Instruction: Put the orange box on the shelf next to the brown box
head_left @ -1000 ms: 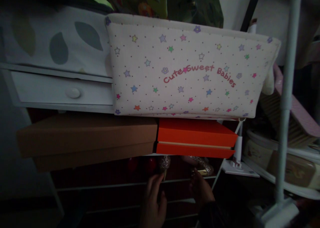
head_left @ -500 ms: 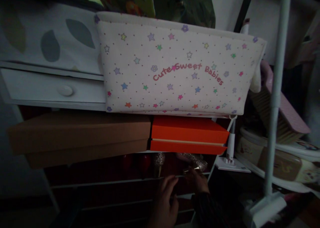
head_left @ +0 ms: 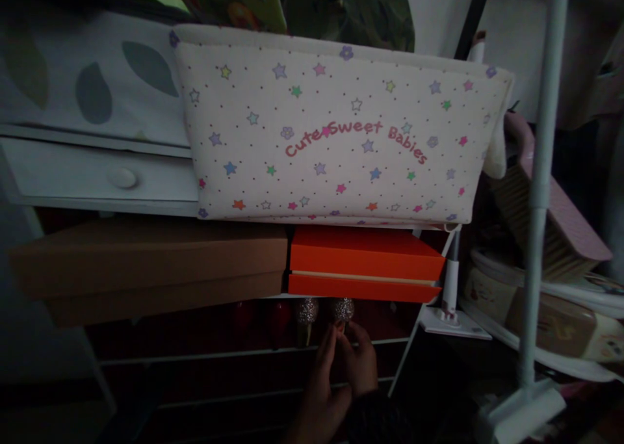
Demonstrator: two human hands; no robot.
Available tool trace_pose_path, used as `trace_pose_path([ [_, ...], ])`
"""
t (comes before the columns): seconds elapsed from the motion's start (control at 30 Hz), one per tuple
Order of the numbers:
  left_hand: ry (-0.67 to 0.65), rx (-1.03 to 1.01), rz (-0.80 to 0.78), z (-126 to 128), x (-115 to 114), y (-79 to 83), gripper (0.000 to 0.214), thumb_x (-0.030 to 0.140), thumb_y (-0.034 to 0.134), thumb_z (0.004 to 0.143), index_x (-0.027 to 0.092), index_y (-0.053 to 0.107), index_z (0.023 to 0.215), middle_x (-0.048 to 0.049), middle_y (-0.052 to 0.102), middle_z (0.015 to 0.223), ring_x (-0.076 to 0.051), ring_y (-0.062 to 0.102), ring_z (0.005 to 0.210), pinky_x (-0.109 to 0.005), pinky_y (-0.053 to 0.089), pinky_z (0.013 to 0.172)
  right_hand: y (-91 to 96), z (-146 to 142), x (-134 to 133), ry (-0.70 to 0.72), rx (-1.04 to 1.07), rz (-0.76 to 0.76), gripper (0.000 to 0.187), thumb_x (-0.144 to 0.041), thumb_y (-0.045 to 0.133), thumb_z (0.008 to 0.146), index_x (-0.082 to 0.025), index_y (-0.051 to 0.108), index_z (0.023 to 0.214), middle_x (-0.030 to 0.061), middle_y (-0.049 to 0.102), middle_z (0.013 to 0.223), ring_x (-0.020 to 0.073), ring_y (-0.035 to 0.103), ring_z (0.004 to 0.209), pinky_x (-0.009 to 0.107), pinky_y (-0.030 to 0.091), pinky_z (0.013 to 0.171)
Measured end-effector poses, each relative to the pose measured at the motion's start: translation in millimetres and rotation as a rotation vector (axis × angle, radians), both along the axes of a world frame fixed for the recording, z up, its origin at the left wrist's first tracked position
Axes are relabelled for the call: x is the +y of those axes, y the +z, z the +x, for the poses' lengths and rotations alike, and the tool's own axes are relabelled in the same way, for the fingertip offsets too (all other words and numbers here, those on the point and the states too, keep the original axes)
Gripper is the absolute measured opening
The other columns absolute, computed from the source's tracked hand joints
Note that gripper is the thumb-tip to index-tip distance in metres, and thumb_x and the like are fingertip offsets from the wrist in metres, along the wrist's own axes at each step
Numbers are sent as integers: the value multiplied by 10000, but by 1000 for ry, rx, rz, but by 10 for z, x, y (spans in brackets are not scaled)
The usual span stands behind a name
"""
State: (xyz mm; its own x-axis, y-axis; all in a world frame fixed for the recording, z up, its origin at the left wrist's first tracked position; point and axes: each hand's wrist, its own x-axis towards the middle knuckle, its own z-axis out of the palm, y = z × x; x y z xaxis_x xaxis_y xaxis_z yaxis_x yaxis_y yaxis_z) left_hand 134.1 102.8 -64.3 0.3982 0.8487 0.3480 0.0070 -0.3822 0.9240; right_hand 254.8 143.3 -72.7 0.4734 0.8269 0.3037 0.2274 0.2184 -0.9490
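A glittery high-heeled shoe (head_left: 344, 309) stands on the upper rack shelf, its rounded back and heel toward me. My right hand (head_left: 361, 361) has its fingers closed around the heel of this shoe. Beside it, my left hand (head_left: 322, 385) reaches up with fingers stretched and thumb apart. Its fingertips meet the right fingers at the heel; whether they touch the shoe is hard to make out. To the left stands a matching glittery shoe (head_left: 307, 311), with a pair of red heeled shoes (head_left: 279, 317) farther left in the dark.
Above the shelf sit an orange box (head_left: 365, 257) and a brown box (head_left: 160, 255). A star-patterned fabric bin (head_left: 336, 125) is over them. At right are a pale pole (head_left: 539, 171), a pink brush (head_left: 568, 216) and a lidded container (head_left: 546, 314).
The right hand has moved left with the glittery shoe, which has turned from lying on its side to standing beside its match. My left fingertips now meet the right hand.
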Motion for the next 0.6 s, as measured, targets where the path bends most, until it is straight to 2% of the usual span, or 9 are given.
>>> trace_pose_path([
  [0.17, 32, 26, -8, -56, 21, 55, 861, 19, 442, 663, 116, 191, 1481, -100, 164, 1590, -204, 122, 1458, -437, 110, 1198, 12, -42, 18, 2, -46, 15, 341, -390, 661, 721, -182, 665, 992, 91, 660, 1025, 246, 608, 979, 377, 440, 921],
  [0.4, 168, 12, 44, -57, 55, -33, 887, 9, 453, 622, 100, 216, 1472, -113, 165, 1590, -209, 111, 1461, -437, 107, 1196, 74, -151, 6, 59, -79, 35, 304, -346, 626, 734, -195, 686, 991, 95, 674, 1013, 246, 619, 974, 383, 453, 921],
  [0.6, 204, 59, 48, -97, 64, -25, 783, 50, 453, 727, 92, 215, 1472, -142, 175, 1584, -235, 127, 1459, -480, 127, 1187, 267, -182, -69, 74, -95, 23, 235, -315, 668, 687, -230, 707, 903, 76, 663, 938, 253, 608, 893, 385, 458, 860],
])
